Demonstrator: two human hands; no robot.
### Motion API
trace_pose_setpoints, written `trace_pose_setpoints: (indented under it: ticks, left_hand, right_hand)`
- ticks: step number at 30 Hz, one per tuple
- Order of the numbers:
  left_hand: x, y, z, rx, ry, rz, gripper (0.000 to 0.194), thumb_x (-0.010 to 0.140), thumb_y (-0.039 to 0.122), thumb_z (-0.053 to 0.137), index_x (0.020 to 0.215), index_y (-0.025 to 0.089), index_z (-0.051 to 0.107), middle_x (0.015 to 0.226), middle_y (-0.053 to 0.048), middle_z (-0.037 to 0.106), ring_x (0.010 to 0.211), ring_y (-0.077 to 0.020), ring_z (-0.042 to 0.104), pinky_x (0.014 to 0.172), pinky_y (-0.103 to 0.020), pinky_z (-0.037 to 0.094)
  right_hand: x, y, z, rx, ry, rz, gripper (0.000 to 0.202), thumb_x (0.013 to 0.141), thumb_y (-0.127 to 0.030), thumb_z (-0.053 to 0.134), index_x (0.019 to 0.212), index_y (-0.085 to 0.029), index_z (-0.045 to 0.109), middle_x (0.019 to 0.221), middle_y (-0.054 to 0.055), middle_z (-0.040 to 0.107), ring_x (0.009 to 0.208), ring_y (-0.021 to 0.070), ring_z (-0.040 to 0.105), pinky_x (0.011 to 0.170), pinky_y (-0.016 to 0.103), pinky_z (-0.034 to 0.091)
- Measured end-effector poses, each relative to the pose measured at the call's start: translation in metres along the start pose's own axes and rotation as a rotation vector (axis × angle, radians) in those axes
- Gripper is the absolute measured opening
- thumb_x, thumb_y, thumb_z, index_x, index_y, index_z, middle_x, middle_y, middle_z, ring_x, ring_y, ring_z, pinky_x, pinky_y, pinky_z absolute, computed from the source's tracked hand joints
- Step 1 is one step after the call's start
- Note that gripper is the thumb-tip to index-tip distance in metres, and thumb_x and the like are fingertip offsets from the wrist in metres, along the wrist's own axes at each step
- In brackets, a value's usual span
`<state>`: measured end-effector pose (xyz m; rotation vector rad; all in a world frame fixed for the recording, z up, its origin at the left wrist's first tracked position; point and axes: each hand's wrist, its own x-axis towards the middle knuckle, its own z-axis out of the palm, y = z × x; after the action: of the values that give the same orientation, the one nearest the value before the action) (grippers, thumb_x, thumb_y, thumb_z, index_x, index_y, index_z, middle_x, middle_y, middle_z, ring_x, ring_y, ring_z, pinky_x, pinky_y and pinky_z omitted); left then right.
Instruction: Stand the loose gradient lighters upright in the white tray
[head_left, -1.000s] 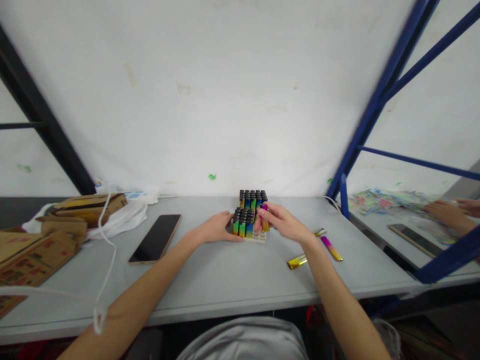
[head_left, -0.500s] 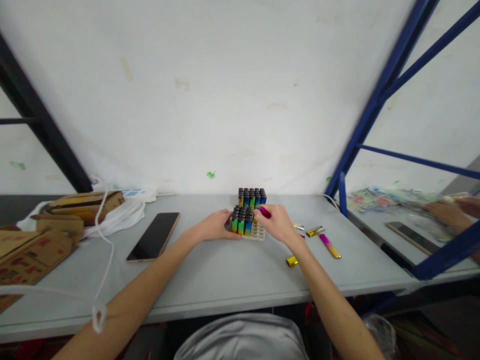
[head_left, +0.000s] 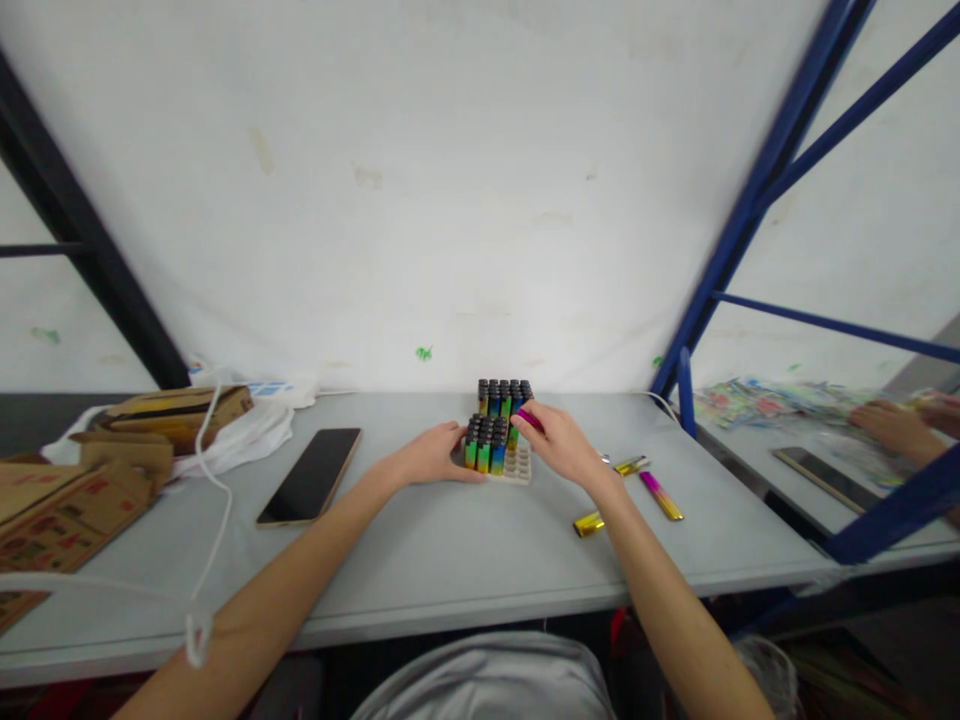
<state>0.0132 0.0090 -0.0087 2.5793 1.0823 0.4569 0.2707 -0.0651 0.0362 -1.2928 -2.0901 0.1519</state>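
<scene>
Several upright lighters with black tops and green, blue and yellow bodies (head_left: 485,447) stand in a pale tray (head_left: 519,468), whose right part shows bare slots. My left hand (head_left: 436,454) rests at the tray's left side, thumb and fingers apart around its corner. Between the fingertips of my right hand (head_left: 553,436) is a magenta metallic sleeve (head_left: 529,419), tilted over the right part of the tray. Behind stands another block of black-topped lighters (head_left: 504,390). Right of the tray lie a magenta-and-gold sleeve (head_left: 661,496) and gold ones (head_left: 589,524).
A phone (head_left: 310,476) lies to the left, beyond it cardboard boxes (head_left: 82,500) and a white cable (head_left: 223,520). A blue metal frame (head_left: 720,255) rises at the right. Past it are another person's hands (head_left: 900,425) and a second phone (head_left: 825,478).
My right hand has moved slightly, and the magenta sleeve is now tilted differently. A green-bodied lighter shows more clearly below it. My left hand stays at the tray.
</scene>
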Motion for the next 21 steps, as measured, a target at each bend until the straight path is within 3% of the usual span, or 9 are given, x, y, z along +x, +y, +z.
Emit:
trace_pose_setpoints:
  ticks: [7,13,21]
  left_hand:
    - [0.0,0.0,0.0,-0.007,-0.013,0.012,0.072,0.07,0.075,0.079,0.115,0.019,0.072,0.106,-0.011,0.072,0.099,-0.0331,0.068,0.091,-0.04,0.054]
    - [0.0,-0.001,0.001,-0.049,-0.023,0.027,0.075,0.072,0.07,0.081,0.125,0.018,0.07,0.116,-0.013,0.072,0.103,-0.0336,0.067,0.096,-0.042,0.053]
    - [0.0,0.0,-0.001,0.002,-0.041,0.016,0.075,0.073,0.075,0.077,0.12,0.017,0.07,0.112,-0.014,0.071,0.104,-0.0351,0.067,0.096,-0.043,0.053]
  right_hand:
    - [-0.001,0.003,-0.009,-0.087,-0.022,-0.022,0.04,0.105,-0.046,0.057,0.08,-0.018,0.069,0.082,0.005,0.066,0.077,0.0188,0.058,0.074,0.03,0.039]
    - [0.0,0.01,-0.004,0.036,-0.106,0.072,0.033,0.105,-0.042,0.057,0.095,-0.018,0.076,0.081,0.004,0.075,0.07,0.0173,0.063,0.07,0.027,0.042]
    - [-0.001,0.017,-0.002,0.054,-0.234,0.079,0.036,0.105,-0.041,0.057,0.09,-0.016,0.078,0.078,0.005,0.076,0.07,0.0185,0.065,0.071,0.027,0.045]
